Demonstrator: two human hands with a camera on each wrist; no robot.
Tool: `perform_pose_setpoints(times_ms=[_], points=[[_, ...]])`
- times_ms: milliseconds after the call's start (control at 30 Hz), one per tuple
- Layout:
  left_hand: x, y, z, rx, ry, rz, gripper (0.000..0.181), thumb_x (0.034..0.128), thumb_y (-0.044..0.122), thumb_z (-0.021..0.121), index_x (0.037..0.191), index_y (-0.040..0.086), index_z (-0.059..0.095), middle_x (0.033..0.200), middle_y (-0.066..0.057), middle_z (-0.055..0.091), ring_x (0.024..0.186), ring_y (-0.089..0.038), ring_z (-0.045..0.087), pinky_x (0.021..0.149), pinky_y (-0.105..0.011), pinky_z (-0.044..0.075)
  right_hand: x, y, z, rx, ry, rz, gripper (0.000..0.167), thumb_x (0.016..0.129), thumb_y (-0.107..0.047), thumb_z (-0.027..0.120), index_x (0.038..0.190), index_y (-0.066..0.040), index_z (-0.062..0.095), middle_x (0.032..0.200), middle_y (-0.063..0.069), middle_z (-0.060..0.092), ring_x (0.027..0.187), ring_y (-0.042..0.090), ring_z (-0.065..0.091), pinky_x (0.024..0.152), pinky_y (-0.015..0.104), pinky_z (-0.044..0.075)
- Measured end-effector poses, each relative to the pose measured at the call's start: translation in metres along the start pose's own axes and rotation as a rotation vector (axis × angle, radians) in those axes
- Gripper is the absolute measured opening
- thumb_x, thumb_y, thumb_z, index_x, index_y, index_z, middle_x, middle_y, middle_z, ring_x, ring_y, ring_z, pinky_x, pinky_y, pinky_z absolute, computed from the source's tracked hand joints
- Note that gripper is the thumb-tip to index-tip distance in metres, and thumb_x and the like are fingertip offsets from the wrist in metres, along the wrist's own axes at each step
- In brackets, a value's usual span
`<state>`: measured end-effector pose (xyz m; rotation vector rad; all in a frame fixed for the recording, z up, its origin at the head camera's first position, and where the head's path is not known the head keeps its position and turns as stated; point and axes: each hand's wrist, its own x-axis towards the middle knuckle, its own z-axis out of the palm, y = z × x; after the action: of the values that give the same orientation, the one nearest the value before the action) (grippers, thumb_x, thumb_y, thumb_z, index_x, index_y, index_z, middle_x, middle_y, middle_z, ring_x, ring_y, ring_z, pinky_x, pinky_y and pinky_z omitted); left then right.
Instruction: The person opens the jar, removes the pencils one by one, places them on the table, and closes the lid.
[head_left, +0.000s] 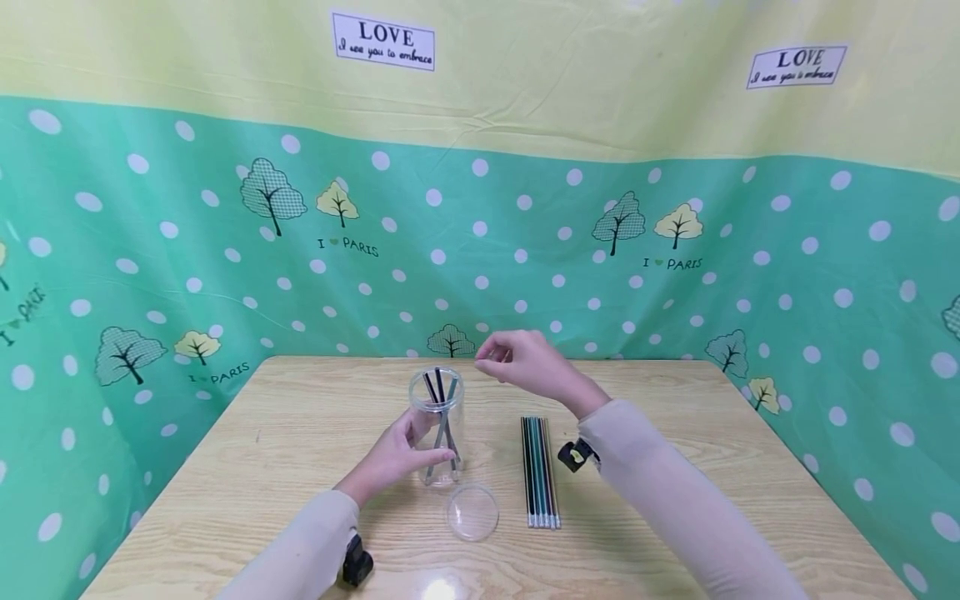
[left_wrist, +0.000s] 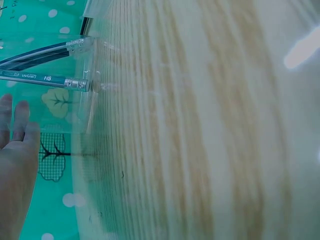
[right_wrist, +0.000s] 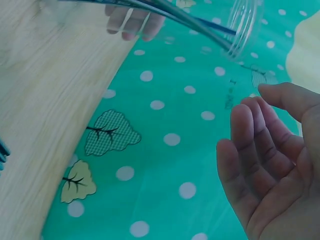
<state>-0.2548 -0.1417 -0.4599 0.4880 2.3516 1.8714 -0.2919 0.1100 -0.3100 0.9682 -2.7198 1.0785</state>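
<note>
My left hand [head_left: 397, 454] holds a clear plastic jar [head_left: 458, 425] upright on the table, its thumb across the near side. Inside lean a few dark pencils [head_left: 441, 406], tips up; the left wrist view shows their metal ferrule ends at the jar's bottom, one pencil [left_wrist: 50, 79] marked HB. Up and right of the jar's rim [right_wrist: 246, 30], my right hand [head_left: 528, 364] hangs in the air with loosely bent fingers and nothing between them. A row of pencils [head_left: 540, 471] lies side by side on the table below the right hand, ferrule ends toward me.
A round clear lid [head_left: 472, 512] lies flat on the wooden table [head_left: 300, 467] just in front of the jar. Behind the table hangs a green and yellow curtain [head_left: 480, 267] with dots and trees. Each wrist carries a small black camera mount [head_left: 576, 455].
</note>
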Motion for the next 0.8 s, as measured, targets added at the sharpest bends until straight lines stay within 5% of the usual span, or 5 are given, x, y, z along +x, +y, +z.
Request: perform_pose_setpoints(times_ms=[367,500,600,700,800], points=[[0.001,-0.001,0.000,0.009,-0.010,0.008,0.088,0.0792,0.024,0.088,0.153,0.026,0.039,0.148,-0.003,0.051,0.145,-0.030,0.033,0.119,-0.050,0.022,0.014,-0.019,0.007,-0.066,-0.075,-0.055,0.009,0.093,-0.022,0.074,0.099,-0.015,0.074,0.082,-0.010,0.067,0.076,0.011,0.064,0.073,0.028,0.056],[0.001,-0.001,0.000,0.003,-0.013,-0.006,0.091,0.0790,0.023,0.088,0.154,0.029,0.037,0.149,-0.001,0.050,0.145,-0.026,0.032,0.120,-0.047,0.022,0.021,-0.022,0.012,-0.137,-0.115,-0.072,0.007,0.093,-0.023,0.074,0.098,-0.018,0.076,0.078,-0.013,0.067,0.073,0.008,0.063,0.100,0.033,0.049],[0.001,0.000,0.000,0.009,-0.010,-0.010,0.091,0.0792,0.024,0.088,0.154,0.027,0.036,0.150,-0.003,0.049,0.145,-0.028,0.032,0.120,-0.048,0.022,0.024,-0.024,0.015,-0.183,-0.142,-0.059,0.007,0.093,-0.024,0.074,0.097,-0.020,0.077,0.077,-0.014,0.066,0.074,0.006,0.062,0.097,0.032,0.050],[0.001,-0.001,0.001,0.020,-0.008,-0.006,0.092,0.0796,0.025,0.087,0.155,0.025,0.035,0.151,-0.006,0.048,0.145,-0.031,0.031,0.119,-0.050,0.022,0.027,-0.027,0.016,-0.221,-0.163,-0.041,0.007,0.092,-0.024,0.074,0.097,-0.020,0.078,0.079,-0.014,0.065,0.081,0.008,0.059,0.073,0.026,0.054],[0.002,-0.002,0.001,0.020,-0.008,-0.007,0.092,0.0800,0.024,0.087,0.155,0.024,0.035,0.151,-0.007,0.048,0.145,-0.031,0.031,0.119,-0.050,0.022,0.028,-0.031,0.015,-0.259,-0.183,-0.036,0.008,0.092,-0.024,0.074,0.097,-0.021,0.078,0.081,-0.014,0.065,0.088,0.010,0.055,0.073,0.024,0.051]])
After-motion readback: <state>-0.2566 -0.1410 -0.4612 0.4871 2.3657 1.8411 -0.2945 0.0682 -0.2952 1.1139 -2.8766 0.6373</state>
